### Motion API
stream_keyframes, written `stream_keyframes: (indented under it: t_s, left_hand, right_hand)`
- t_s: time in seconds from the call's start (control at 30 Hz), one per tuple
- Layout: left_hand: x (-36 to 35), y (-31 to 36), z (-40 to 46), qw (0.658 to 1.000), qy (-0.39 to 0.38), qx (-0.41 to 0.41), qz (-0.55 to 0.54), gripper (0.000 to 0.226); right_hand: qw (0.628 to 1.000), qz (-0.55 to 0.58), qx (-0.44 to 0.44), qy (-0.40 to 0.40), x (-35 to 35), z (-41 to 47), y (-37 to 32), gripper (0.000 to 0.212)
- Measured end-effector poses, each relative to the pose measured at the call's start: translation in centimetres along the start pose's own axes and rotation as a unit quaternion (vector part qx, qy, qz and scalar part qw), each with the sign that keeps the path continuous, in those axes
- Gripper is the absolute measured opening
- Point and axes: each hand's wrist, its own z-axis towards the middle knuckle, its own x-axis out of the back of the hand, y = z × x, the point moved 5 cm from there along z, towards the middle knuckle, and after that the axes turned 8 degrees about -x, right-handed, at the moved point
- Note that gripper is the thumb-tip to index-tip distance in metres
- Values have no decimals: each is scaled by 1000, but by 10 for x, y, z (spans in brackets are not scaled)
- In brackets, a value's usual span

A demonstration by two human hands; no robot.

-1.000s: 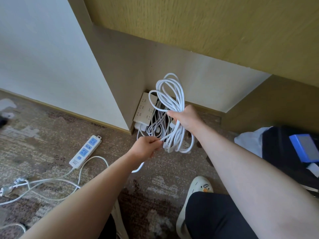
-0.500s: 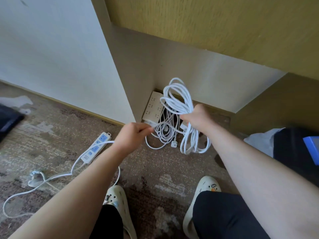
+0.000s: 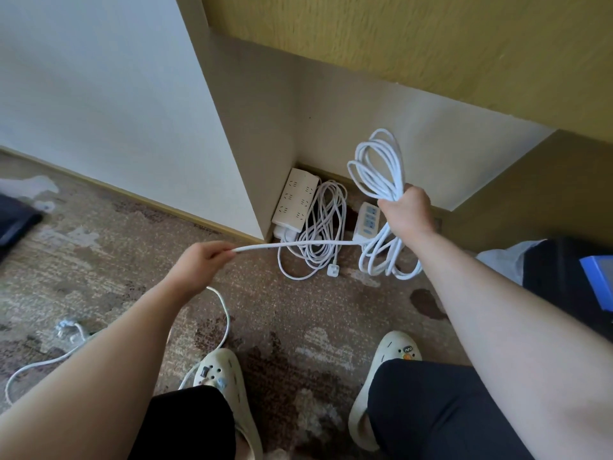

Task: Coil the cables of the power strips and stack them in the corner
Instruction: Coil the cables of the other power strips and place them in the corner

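Coil: the looped white round power cable (image 3: 381, 180) sits in your right hand (image 3: 406, 212), loops rising above the fist and hanging below it toward the carpet.
Blue-socket strip: the white power strip with blue sockets (image 3: 366, 222) hangs just at 9 o'clock of that fist, off the floor as far as you can tell.
Loose run: a taut white cable stretch (image 3: 292, 244) goes from the strip toward 9 o'clock into your left hand (image 3: 199, 262).
Hands: your right is clenched around the coil; your left pinches the taut stretch.
Corner: at 12 o'clock a beige six-socket power strip (image 3: 297, 200) leans in the wall corner, its white coiled cable (image 3: 320, 227) touching it on the patterned brown carpet (image 3: 298, 320).
Tail: the slack cable (image 3: 222, 313) trails toward 7 o'clock.
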Motion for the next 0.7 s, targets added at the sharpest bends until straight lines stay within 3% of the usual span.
stream_keyframes:
  t_s: [0.23, 0.37, 0.47, 0.57, 0.7]
  left_hand:
    - [16, -13, -1, 998, -18, 56, 37, 20]
    - [-16, 54, 8, 966, -172, -59, 182, 18]
    - [-62, 113, 3, 948, -230, -138, 171, 24]
    - [-83, 146, 6, 960, -190, -168, 116, 27]
    - [-74, 145, 21, 983, -91, -123, 102, 28]
  right_hand:
    - [1000, 10, 2, 12, 8, 1, 1, 7]
    - [997, -10, -3, -71, -6, -2, -3, 15]
    - [987, -59, 24, -144, -25, -12, -9, 16]
    - [974, -107, 65, -187, -41, -25, -16, 21]
    - [965, -125, 80, -218, -49, -32, -21, 19]
